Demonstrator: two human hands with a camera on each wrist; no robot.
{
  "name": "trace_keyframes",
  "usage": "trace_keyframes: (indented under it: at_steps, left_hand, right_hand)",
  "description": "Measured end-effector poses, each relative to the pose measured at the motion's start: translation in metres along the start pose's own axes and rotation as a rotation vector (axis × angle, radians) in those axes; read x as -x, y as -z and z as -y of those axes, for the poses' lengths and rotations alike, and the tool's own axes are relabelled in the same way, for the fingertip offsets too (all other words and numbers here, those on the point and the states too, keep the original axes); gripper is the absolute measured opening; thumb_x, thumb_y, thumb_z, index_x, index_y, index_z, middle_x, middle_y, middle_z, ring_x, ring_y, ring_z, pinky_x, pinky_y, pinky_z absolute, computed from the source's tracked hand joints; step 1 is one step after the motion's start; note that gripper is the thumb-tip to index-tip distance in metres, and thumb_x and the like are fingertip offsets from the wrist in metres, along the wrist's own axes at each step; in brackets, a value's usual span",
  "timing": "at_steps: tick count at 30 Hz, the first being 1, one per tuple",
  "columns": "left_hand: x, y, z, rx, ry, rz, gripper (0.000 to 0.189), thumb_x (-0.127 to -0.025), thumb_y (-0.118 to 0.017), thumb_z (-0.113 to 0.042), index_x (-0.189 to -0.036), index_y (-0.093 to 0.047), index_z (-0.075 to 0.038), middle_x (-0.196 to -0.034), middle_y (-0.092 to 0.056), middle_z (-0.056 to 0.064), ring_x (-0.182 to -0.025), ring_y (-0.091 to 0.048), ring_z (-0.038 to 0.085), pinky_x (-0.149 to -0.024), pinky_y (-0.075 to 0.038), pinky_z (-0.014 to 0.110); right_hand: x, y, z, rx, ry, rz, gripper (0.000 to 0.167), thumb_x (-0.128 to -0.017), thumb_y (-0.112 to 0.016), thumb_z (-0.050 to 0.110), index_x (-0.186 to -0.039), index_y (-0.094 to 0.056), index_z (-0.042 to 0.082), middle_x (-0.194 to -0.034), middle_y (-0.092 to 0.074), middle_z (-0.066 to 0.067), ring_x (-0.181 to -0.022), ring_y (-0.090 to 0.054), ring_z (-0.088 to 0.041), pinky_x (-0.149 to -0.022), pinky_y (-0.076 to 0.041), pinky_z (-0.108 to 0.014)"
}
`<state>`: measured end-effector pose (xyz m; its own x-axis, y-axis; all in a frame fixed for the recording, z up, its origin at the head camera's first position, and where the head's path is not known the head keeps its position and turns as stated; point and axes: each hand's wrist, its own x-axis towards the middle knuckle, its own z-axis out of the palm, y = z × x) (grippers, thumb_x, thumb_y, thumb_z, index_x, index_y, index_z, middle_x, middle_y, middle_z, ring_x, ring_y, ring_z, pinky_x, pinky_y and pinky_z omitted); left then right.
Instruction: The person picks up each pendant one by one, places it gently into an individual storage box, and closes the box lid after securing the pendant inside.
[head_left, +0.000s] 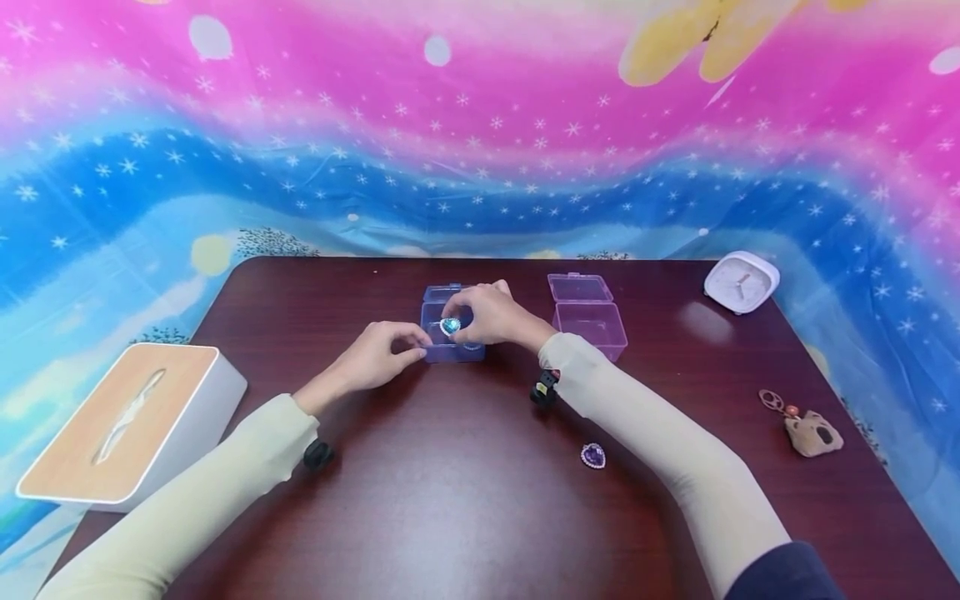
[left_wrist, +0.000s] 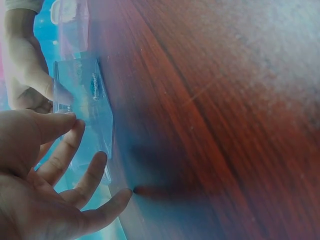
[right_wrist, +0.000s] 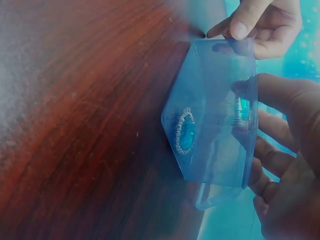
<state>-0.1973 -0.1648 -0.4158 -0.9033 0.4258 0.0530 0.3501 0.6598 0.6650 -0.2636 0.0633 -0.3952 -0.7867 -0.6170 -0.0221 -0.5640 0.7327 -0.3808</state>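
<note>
My right hand pinches a blue heart-shaped gem with a pale beaded edge over the opening of a clear blue plastic box. The box stands with its lid hinged back. Through its wall, a second blue gem rimmed with small beads shows inside, low in the box. At the box's left end is my left hand, fingers spread and lightly bent, fingertips right at the wall and rim. A purple heart-shaped gem lies on the table, under the right forearm's inner side.
A clear pink box with its lid back stands right of the blue one. A white clock is at the back right, a plush keychain near the right edge. On the left sits a wood-topped tissue box. The table is dark wood.
</note>
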Motion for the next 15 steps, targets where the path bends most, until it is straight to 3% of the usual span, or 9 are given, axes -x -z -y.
trace_keyframes:
  at_steps: [8, 15]
  left_hand:
    - [-0.0003, -0.0005, -0.0006, 0.002, 0.002, -0.003, 0.013, -0.097, -0.070, -0.012, -0.109, -0.076, -0.012, -0.095, -0.077, 0.004, -0.097, -0.067, 0.022, -0.099, -0.053, 0.048]
    - [0.0005, -0.0005, -0.0003, 0.001, 0.015, -0.002, 0.014, -0.098, -0.070, -0.013, -0.111, -0.076, -0.013, -0.096, -0.076, 0.004, -0.097, -0.066, 0.021, -0.099, -0.053, 0.048]
  right_hand:
    - [-0.0019, -0.0021, 0.0019, 0.023, -0.007, -0.006, 0.031, -0.085, -0.083, 0.034, -0.114, -0.077, 0.023, -0.110, -0.077, 0.007, -0.109, -0.064, -0.017, -0.095, -0.031, -0.047]
    - [-0.0010, -0.0007, 0.0065, 0.066, -0.024, 0.018, 0.030, -0.087, -0.082, 0.035, -0.114, -0.078, 0.023, -0.111, -0.078, 0.007, -0.112, -0.062, -0.020, -0.102, -0.031, -0.050]
